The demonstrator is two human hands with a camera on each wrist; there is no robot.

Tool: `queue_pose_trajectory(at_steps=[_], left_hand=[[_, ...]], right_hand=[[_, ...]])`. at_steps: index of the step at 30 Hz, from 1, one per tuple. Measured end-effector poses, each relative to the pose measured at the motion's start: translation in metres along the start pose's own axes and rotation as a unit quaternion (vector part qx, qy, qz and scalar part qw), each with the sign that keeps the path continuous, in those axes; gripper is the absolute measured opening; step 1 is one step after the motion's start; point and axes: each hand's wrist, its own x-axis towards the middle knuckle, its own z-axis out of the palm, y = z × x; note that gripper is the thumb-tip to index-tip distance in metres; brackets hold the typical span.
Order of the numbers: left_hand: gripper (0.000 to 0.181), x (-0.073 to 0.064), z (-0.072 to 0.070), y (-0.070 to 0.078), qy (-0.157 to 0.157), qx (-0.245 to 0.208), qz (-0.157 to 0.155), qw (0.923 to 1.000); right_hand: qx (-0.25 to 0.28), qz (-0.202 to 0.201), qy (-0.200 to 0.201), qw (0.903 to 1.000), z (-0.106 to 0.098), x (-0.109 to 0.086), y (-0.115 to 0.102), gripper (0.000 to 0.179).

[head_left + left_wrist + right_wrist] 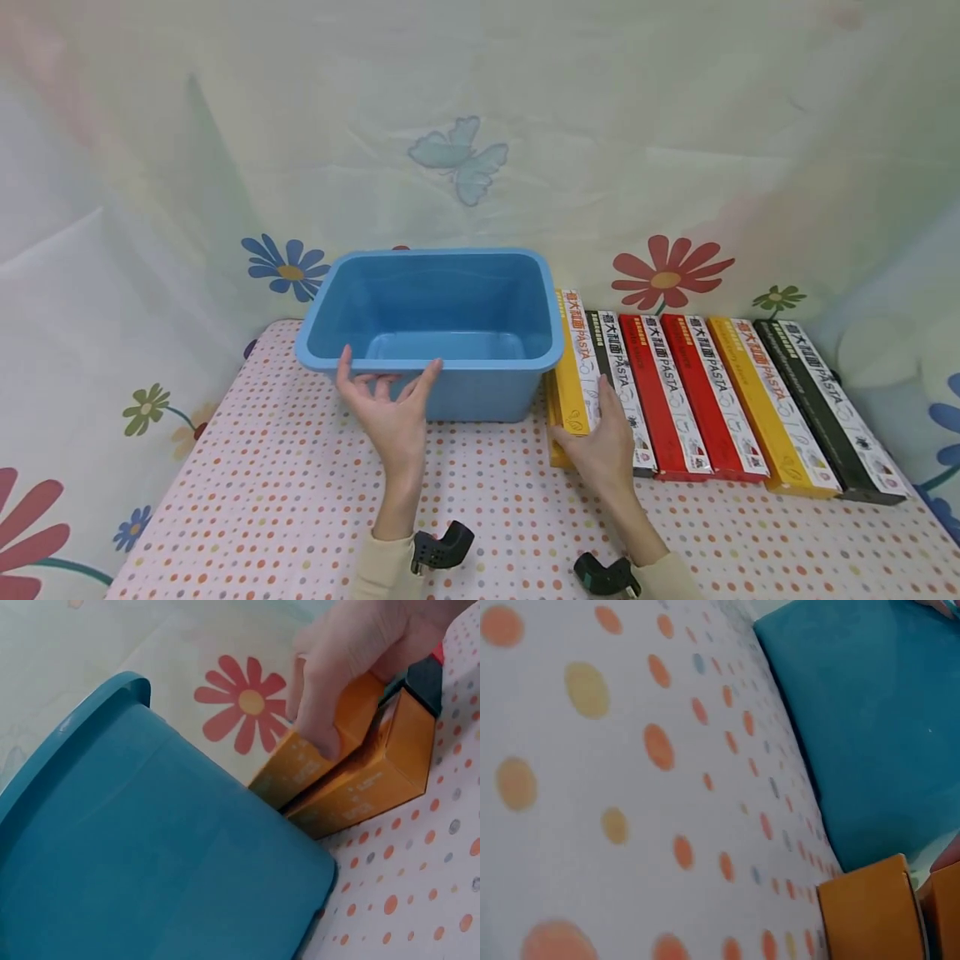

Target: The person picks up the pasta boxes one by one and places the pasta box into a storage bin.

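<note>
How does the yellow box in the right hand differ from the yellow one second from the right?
The first yellow box is gripped by the right hand; no hand touches the other yellow box. The first is beside the blue bin; the other, between a red box and a black box. Both have white PASTA strips.

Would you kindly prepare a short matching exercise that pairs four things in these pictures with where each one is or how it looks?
Column one:
1. Left hand
2. Right hand
3. Tub
4. Two red boxes

Column two:
A. Holding a yellow box
B. Side by side, between a black box and another yellow box
C. At the tub's near rim
D. Blue and open-topped

Right pairs: 1-C, 2-A, 3-D, 4-B.
</note>
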Motion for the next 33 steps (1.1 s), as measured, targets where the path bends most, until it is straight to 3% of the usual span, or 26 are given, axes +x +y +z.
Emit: queue_pose_trajectory(at_steps=[4,8,15,19,22,29,33], left_hand=[[0.111,0.000,0.001,-0.001,-0.009,-0.004,0.001,1.0000],[0.110,0.000,0.001,-0.001,-0.012,-0.001,0.004,0.9999],[0.105,0.002,0.000,0.001,-0.015,0.018,0.004,0.9997],[0.101,0.005,-0.003,0.001,-0.014,0.030,0.006,0.9994],[0.100,0.006,-0.004,0.002,-0.013,0.025,0.004,0.9996],[0.098,0.007,-0.005,0.001,-0.007,0.032,-0.001,0.9995],[0.096,0.004,-0.004,-0.001,-0.004,0.029,-0.004,0.9996]], right_hand=[[0.037,0.016,0.004,0.9992,-0.017,-0.004,0.000,0.102],[0.081,0.008,0.002,0.9966,-0.036,-0.012,0.003,0.098],[0.067,0.000,0.023,0.9975,-0.085,-0.023,0.012,0.097],[0.036,-0.073,0.037,0.9960,-0.116,-0.021,0.012,0.100],[0.026,-0.151,0.025,0.9879,-0.133,-0.014,0.007,0.102],[0.032,-0.273,-0.071,0.9588,-0.146,0.014,-0.024,0.104],[0.020,-0.328,-0.137,0.9347,-0.143,0.036,-0.052,0.102]])
